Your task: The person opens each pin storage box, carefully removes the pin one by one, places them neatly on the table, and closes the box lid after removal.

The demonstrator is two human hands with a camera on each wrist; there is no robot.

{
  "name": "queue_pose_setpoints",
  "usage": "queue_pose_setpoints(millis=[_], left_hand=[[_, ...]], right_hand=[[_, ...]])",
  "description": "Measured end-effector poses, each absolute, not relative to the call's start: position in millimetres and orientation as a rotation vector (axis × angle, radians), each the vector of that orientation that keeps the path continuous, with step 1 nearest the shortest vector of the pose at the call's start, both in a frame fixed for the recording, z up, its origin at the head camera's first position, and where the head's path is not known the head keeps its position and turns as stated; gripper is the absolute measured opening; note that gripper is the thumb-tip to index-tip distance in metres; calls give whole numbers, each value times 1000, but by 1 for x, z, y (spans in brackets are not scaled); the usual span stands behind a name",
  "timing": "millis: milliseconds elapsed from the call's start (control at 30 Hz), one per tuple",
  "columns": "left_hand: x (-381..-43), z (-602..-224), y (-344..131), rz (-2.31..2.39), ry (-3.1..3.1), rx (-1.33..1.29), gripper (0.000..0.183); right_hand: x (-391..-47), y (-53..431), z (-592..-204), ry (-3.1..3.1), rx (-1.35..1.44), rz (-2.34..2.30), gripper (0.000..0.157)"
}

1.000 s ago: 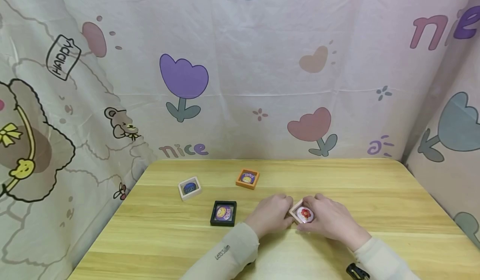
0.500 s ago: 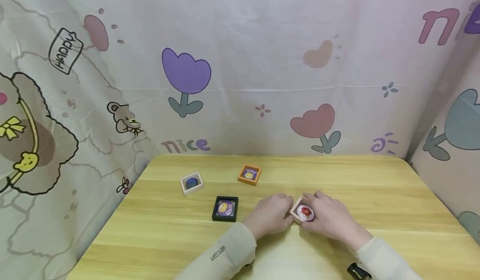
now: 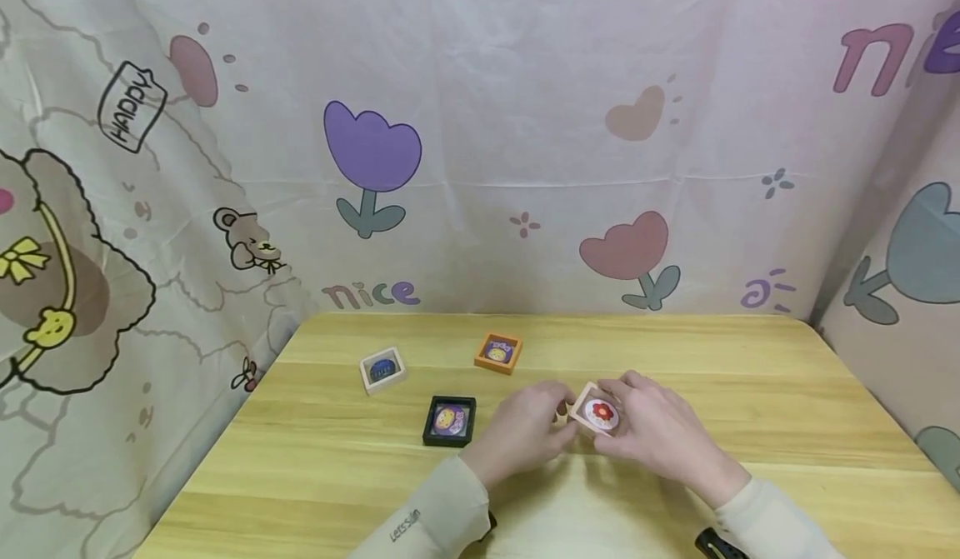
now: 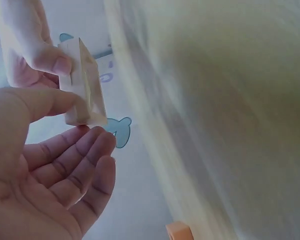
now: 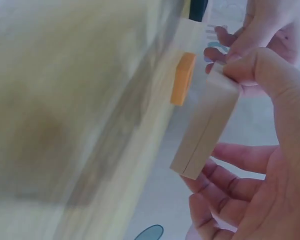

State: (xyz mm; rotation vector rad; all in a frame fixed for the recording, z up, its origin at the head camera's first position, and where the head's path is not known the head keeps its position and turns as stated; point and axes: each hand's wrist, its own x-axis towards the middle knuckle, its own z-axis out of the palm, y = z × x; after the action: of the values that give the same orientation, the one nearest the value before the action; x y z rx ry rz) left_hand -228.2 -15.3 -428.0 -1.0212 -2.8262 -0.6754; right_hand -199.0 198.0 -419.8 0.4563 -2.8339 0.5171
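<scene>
A small square display frame (image 3: 581,401) in pale wood color has a round badge (image 3: 602,414) with a red flower behind its clear window. My right hand (image 3: 667,438) grips the right side between thumb and fingers. Its narrow side, with a seam running along it, faces the right wrist view. At the opposite corner, my left hand (image 3: 517,436) has its thumb (image 4: 67,102) against the frame, with fingertips right under that corner. Both hands hold it tilted above the wooden table (image 3: 315,467).
Left of the hands lies a black frame (image 3: 450,442) with a purple and yellow badge. Farther back are an orange frame (image 3: 498,367) and a white frame (image 3: 385,386) with a blue badge. A patterned cloth (image 3: 480,142) hangs behind the table.
The wood-colored frame has shifted slightly left and away from me and is tilted more. My left hand has moved left, its index finger and thumb spread wider.
</scene>
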Motion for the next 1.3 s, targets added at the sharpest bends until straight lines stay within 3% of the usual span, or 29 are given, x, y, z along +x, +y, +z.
queue_pose_setpoints(millis=[300, 600, 900, 1300], left_hand=[[-227, -419, -31, -748, -2722, -1146, 51], [-227, -418, -42, -1431, -2773, -1126, 61], [-220, -412, -51, -1829, -2665, -1071, 74], [-213, -411, -58, -2058, -2555, -991, 63]], right_hand=[[-195, 195, -403, -2807, 488, 535, 66], [-185, 194, -393, -2775, 568, 591, 64], [-176, 187, -382, -2707, 672, 622, 61], [-171, 181, -377, -2630, 813, 668, 60]])
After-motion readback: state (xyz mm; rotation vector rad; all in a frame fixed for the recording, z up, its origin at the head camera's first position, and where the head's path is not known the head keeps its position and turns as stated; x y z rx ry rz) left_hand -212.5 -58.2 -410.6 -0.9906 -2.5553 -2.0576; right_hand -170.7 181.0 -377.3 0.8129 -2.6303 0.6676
